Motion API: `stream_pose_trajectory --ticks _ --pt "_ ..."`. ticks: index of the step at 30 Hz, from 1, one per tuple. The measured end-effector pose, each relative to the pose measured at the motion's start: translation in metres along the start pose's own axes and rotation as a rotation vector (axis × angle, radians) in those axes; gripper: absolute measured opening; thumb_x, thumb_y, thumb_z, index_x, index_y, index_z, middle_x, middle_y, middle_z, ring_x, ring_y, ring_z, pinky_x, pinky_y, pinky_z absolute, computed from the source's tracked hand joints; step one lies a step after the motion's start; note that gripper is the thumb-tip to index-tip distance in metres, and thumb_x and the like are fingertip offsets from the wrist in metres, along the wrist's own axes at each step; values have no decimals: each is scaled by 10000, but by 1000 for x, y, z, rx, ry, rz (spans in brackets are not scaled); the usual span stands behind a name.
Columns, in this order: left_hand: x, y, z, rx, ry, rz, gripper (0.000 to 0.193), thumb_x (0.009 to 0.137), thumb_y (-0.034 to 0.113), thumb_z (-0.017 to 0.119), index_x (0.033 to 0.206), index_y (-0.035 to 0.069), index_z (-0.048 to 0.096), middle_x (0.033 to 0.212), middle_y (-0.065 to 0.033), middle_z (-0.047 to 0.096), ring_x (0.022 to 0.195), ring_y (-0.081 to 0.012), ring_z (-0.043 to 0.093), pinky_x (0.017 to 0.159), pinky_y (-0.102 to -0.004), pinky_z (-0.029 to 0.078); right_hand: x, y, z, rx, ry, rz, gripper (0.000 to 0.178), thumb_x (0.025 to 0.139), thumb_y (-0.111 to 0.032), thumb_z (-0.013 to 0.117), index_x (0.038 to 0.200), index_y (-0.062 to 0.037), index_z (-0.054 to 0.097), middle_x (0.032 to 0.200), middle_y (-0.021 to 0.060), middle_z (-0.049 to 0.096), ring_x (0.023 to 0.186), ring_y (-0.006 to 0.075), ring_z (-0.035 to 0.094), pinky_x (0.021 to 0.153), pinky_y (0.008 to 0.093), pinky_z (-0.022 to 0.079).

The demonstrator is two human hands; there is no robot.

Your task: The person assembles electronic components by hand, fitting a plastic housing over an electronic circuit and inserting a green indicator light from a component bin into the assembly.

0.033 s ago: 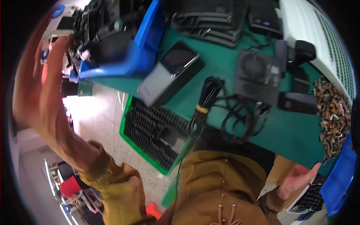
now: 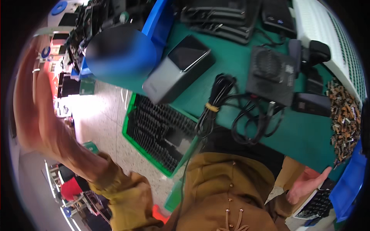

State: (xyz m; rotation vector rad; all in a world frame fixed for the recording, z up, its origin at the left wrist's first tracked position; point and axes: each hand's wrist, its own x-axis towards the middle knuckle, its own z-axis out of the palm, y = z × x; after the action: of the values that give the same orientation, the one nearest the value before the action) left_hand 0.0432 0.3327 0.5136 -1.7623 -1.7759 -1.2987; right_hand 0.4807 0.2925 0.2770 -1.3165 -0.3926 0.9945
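My left hand (image 2: 32, 100) is raised at the far left, away from the table, and somewhat smeared by motion. Its fingers look stretched out and nothing shows in them. My right hand (image 2: 306, 184) is held low at the table's right front edge, palm up and fingers spread, with nothing in it. Between them on the green table (image 2: 304, 134) lie a grey box-shaped device (image 2: 165, 79) with a glossy dark panel, a black cable bundle (image 2: 216, 100) with a yellow tie, and a black square unit (image 2: 271, 75) with a round grille. Neither hand touches these.
A blue bin (image 2: 160, 23) stands at the back left. Black flat devices (image 2: 216, 19) are stacked at the back. On the right are a white basket (image 2: 323, 34), a heap of small metal-and-brown parts (image 2: 345, 123) and another blue bin (image 2: 350, 188). A green-rimmed crate (image 2: 148, 159) sits below the table.
My left hand has shifted slightly left and its fingers have drawn away from the upper part. The table things sit a little further up and right in view. My right hand stays nearly still.
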Motion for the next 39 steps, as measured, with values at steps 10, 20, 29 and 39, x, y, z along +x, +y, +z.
stream_pose_trajectory --ticks 10,20,29,39 --pt "-447 -156 -71 -79 349 -1356 241 844 -66 514 933 53 703 781 -29 662 656 -99 564 542 -218 420 -7 -14 29 112 -34 28 402 1019 -418 524 1220 -78 599 1143 48 651 955 159 587 829 310 474" --pt "-695 -240 0 -643 418 -2454 438 867 112 596 1298 60 535 1212 -135 615 1077 -296 590 829 -468 496 17 -14 12 -44 -24 15 387 970 -411 618 1194 -96 599 1119 65 650 945 171 593 763 303 491" --pt "-710 -252 12 -812 447 -2119 593 932 250 654 1399 13 376 1417 -272 444 1324 -446 401 1131 -588 320 31 -23 -5 -50 -34 49 385 947 -418 642 1157 -96 625 1086 68 650 942 187 590 818 313 482" --pt "-726 -282 18 -919 1231 -2117 293 904 167 720 1100 -1 581 996 -133 588 981 -255 524 964 -505 481 38 -29 -10 -44 -14 20 366 935 -405 659 1134 -99 627 1078 73 643 966 209 581 840 346 477"
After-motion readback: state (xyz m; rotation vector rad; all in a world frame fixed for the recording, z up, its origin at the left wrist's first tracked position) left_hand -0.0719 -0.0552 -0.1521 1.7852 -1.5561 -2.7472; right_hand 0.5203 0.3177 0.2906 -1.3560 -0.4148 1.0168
